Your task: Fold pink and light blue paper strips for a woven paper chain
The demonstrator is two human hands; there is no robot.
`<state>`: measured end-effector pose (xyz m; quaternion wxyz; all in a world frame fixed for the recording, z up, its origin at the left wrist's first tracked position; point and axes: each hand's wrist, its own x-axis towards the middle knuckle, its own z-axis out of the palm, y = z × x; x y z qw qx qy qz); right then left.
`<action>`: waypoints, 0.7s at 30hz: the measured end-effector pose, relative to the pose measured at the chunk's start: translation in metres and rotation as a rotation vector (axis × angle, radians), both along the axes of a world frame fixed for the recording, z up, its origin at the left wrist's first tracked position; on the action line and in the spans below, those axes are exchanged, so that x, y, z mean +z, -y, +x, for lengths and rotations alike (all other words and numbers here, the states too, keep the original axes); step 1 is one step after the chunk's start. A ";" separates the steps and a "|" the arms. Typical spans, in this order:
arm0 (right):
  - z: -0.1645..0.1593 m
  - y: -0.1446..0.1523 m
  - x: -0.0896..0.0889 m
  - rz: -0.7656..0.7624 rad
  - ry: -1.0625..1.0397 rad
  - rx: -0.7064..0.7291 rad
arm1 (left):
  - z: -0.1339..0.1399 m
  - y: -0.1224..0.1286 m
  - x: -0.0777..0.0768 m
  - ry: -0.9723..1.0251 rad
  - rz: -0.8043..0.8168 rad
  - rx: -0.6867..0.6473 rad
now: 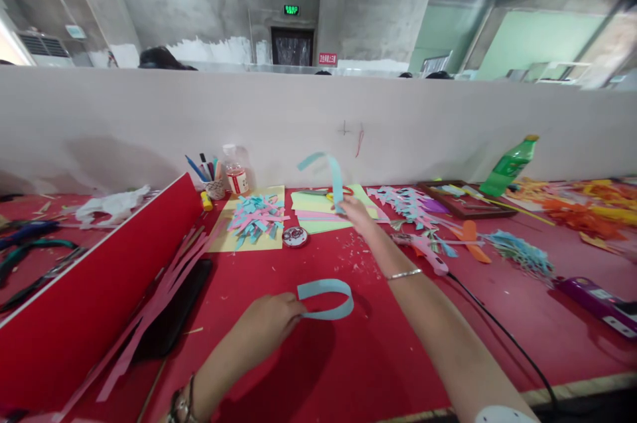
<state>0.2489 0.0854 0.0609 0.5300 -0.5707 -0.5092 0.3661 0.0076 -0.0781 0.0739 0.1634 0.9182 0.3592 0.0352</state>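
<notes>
My left hand [273,318] pinches one end of a light blue paper strip [341,307], which curls into a loop above the red tabletop. Farther forward, my right hand [355,212] has its fingers closed on a second blue paper strip [336,177] that rises and bends over to the left. Below that hand lie coloured paper sheets [318,217] with yellow-handled scissors [328,194] on top. A small round tin [295,237] sits left of the sheets. Beside it, a heap of pink and blue paper pieces [256,214] rests on a yellow sheet [221,237].
A pink glue gun [428,252] with a black cord lies to the right. Beyond it are a wooden tray [478,210], a tilted green bottle [512,164] and a purple device [594,303]. A red divider [124,270], long pink strips [159,290] and a pen cup [215,189] stand left.
</notes>
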 end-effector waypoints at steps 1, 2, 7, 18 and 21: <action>-0.002 0.004 -0.015 -0.041 0.024 -0.008 | 0.001 0.000 -0.001 -0.040 0.028 -0.001; -0.004 0.008 -0.027 -0.076 0.050 -0.014 | 0.002 -0.001 -0.002 -0.083 0.064 0.004; -0.006 0.021 -0.049 -0.098 0.194 -0.084 | 0.001 -0.006 -0.014 -0.247 0.327 0.061; -0.035 0.153 -0.007 0.377 0.714 0.474 | -0.019 -0.012 -0.027 -0.226 0.557 -0.062; -0.037 0.187 -0.014 0.322 0.920 0.649 | -0.020 -0.011 -0.036 -0.209 0.509 -0.078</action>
